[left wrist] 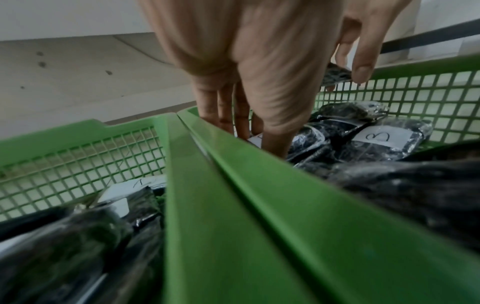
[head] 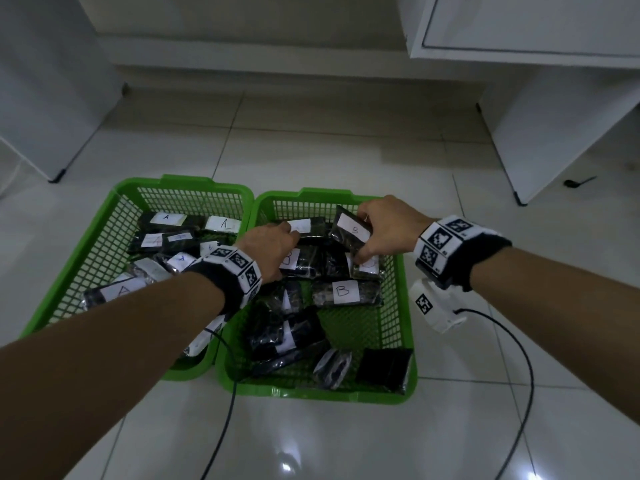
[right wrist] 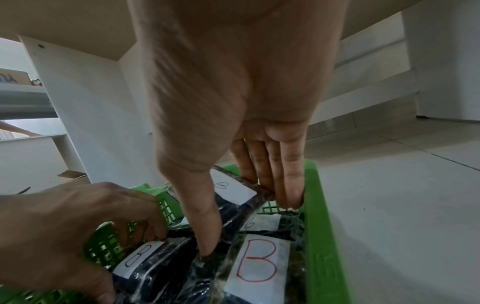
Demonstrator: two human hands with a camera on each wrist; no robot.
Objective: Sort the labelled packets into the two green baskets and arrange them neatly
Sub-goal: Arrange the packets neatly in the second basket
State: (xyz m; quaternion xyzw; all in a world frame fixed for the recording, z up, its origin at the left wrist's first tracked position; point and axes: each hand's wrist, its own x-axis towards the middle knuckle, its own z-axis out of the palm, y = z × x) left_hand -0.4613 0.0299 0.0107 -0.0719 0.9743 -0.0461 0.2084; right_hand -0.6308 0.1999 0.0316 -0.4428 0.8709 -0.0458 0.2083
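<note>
right grip (head: 381, 226) pinches a b packet (head: 349, 233) over the right basket (head: 408, 341).

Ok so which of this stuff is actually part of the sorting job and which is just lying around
Part of the job:
- left basket, holding packets labelled A
- right basket, holding packets labelled B
- tilted B packet, gripped by the right hand
- left hand, on the B packets

Just lying about:
- black cables on the floor
- white furniture
- small dark object on the tiles
</note>
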